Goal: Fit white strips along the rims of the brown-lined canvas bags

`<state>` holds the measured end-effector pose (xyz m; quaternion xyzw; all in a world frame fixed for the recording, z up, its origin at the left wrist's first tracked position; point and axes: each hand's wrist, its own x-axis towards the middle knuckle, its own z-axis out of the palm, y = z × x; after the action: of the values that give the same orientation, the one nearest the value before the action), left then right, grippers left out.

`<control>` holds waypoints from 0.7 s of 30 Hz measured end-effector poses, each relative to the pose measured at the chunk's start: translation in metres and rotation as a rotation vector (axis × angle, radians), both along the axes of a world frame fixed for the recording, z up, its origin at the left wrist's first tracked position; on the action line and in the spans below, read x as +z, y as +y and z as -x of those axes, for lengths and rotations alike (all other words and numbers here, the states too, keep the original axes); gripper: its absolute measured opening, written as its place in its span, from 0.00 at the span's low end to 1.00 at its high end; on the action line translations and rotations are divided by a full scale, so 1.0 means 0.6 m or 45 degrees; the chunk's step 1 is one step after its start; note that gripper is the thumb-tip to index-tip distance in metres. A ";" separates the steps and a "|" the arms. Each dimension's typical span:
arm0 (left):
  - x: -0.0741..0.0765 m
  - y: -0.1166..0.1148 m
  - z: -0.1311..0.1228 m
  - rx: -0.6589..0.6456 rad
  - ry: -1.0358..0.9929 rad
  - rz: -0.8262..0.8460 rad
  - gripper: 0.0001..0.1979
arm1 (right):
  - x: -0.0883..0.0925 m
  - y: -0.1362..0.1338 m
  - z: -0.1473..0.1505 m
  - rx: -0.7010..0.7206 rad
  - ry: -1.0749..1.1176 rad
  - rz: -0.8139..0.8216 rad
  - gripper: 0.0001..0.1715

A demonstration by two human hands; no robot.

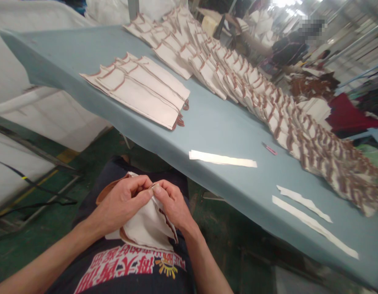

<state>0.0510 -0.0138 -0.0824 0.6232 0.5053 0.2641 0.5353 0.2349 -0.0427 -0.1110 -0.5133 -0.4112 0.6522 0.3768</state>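
A cream fabric piece with brown edging [143, 226] rests on my lap, its upper edge held up between both hands. My left hand [127, 200] pinches that edge, thumb pressed against the fingers. Right beside it, my right hand [170, 200] is closed on the same edge, and the thumbs almost touch. Whether something small sits between the fingertips I cannot make out. A brown strap-like part [109, 188] of the piece shows behind my left wrist. On the table, a fanned stack of similar cream pieces [143, 90] lies ahead of my hands.
The blue-covered table [207, 122] slants across the view. Long overlapping rows of brown-edged pieces [238, 81] line its far side. Cream strips [222, 158] and a small pink-handled tool [270, 148] lie on it. White cloth-lined bins [38, 110] stand at the left. A blurred person [288, 45] is in the background.
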 end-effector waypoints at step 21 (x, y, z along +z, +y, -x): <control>0.024 -0.029 0.025 0.009 -0.143 -0.088 0.17 | 0.039 -0.018 -0.011 0.147 -0.149 -0.245 0.22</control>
<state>0.0358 -0.0314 -0.0682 0.6236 0.4673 0.3178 0.5401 0.2414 -0.0533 -0.0878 -0.4873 -0.5221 0.5993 0.3616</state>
